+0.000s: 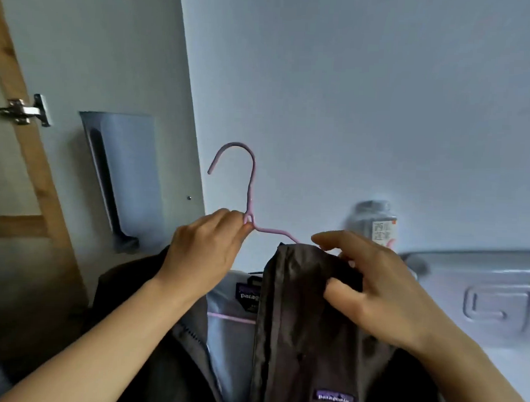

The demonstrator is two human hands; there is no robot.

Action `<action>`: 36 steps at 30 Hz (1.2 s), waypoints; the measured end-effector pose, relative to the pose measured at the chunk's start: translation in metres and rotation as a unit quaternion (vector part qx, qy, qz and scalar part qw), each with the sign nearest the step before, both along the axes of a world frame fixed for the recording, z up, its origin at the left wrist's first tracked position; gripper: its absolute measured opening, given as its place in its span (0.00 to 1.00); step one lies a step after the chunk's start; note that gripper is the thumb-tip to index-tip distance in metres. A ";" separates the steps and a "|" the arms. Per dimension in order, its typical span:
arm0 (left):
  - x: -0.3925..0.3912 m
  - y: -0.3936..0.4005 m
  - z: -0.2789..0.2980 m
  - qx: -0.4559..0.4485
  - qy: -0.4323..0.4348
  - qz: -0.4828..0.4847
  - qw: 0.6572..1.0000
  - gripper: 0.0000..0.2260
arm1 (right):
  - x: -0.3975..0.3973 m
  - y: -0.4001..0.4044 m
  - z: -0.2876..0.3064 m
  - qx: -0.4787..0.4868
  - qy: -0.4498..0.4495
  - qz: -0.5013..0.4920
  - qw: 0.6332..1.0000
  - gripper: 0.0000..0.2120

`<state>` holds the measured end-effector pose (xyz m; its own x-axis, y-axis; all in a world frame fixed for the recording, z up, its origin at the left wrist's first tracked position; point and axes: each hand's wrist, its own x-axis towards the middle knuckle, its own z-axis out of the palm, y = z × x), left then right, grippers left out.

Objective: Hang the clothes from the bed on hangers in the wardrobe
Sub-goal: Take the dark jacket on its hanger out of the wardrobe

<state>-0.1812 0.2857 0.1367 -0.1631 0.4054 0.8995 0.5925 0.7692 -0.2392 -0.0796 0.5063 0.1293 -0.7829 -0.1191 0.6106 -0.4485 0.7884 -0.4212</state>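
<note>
Two hands hold a pink hanger [250,182] and a dark brown jacket [300,330] before a pale wall [354,83]. The left hand [203,253] pinches the hanger at the base of its hook; the right hand [372,284] grips the jacket's shoulder, drawn over the hanger's right arm. A wooden wardrobe frame [23,135] with a metal hinge [24,109] stands at left.

A thin pink wire hanger [249,200] stands upright, hook at the top curling left. A dark brown zip-front jacket [300,330] with a purple chest label drapes over its right shoulder, its pale lining showing at the open collar.
</note>
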 end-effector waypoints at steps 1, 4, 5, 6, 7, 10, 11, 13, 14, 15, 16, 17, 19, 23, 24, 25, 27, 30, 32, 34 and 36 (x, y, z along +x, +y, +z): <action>-0.002 0.016 -0.006 -0.002 -0.008 -0.026 1.000 0.25 | 0.009 0.008 -0.004 0.003 -0.002 -0.021 1.000 0.28; -0.010 0.057 -0.023 -0.003 -0.054 -0.109 0.993 0.25 | 0.026 0.030 -0.019 0.027 0.001 -0.121 0.992 0.27; -0.011 0.072 -0.030 -0.003 -0.074 -0.140 0.987 0.24 | 0.031 0.036 -0.024 0.035 0.001 -0.160 0.986 0.24; -0.012 0.088 -0.036 -0.002 -0.088 -0.167 0.982 0.24 | 0.038 0.043 -0.029 0.032 -0.001 -0.195 0.980 0.19; -0.011 0.100 -0.041 -0.001 -0.098 -0.187 0.977 0.23 | 0.043 0.047 -0.032 0.022 0.001 -0.222 0.975 0.15; -0.007 0.142 -0.054 -0.008 -0.136 -0.292 0.947 0.19 | 0.067 0.064 -0.045 -0.032 0.008 -0.313 0.949 0.09; -0.004 0.156 -0.057 -0.015 -0.156 -0.328 0.931 0.18 | 0.078 0.069 -0.050 -0.054 0.008 -0.338 0.939 0.09; 0.002 0.178 -0.059 -0.024 -0.199 -0.381 0.902 0.18 | 0.100 0.079 -0.057 -0.081 0.016 -0.384 0.920 0.06; 0.004 0.189 -0.060 -0.029 -0.218 -0.402 0.889 0.21 | 0.112 0.084 -0.059 -0.092 0.024 -0.408 0.908 0.05; 0.007 0.200 -0.062 -0.037 -0.234 -0.417 0.877 0.24 | 0.125 0.089 -0.060 -0.101 0.033 -0.433 0.895 0.04; 0.009 0.211 -0.064 -0.045 -0.247 -0.428 0.868 0.28 | 0.139 0.093 -0.059 -0.109 0.042 -0.458 0.881 0.05; 0.010 0.220 -0.067 -0.050 -0.256 -0.432 0.863 0.31 | 0.151 0.097 -0.058 -0.119 0.049 -0.482 0.867 0.06; 0.018 0.242 -0.071 -0.063 -0.266 -0.450 0.850 0.36 | 0.177 0.104 -0.056 -0.132 0.065 -0.539 0.829 0.08; 0.055 0.289 -0.073 -0.086 -0.234 -0.505 0.826 0.35 | 0.229 0.108 -0.052 -0.138 0.077 -0.621 0.768 0.11; 0.068 0.300 -0.071 -0.087 -0.239 -0.521 0.815 0.34 | 0.242 0.106 -0.049 -0.135 0.077 -0.641 0.752 0.11; 0.082 0.309 -0.069 -0.084 -0.245 -0.540 0.801 0.32 | 0.256 0.105 -0.044 -0.131 0.074 -0.659 0.737 0.11; 0.108 0.328 -0.063 -0.073 -0.249 -0.572 0.779 0.29 | 0.282 0.103 -0.032 -0.122 0.068 -0.685 0.715 0.10; 0.154 0.358 -0.052 -0.061 -0.263 -0.608 0.747 0.27 | 0.325 0.105 -0.010 -0.105 0.064 -0.724 0.679 0.12; 0.186 0.381 -0.045 -0.060 -0.284 -0.624 0.725 0.28 | 0.355 0.111 0.003 -0.097 0.059 -0.741 0.662 0.12; 0.223 0.405 -0.042 -0.076 -0.298 -0.640 0.704 0.29 | 0.389 0.121 0.013 -0.088 0.049 -0.759 0.643 0.13; 0.264 0.431 -0.045 -0.094 -0.318 -0.655 0.679 0.27 | 0.428 0.141 0.016 -0.085 0.035 -0.776 0.624 0.13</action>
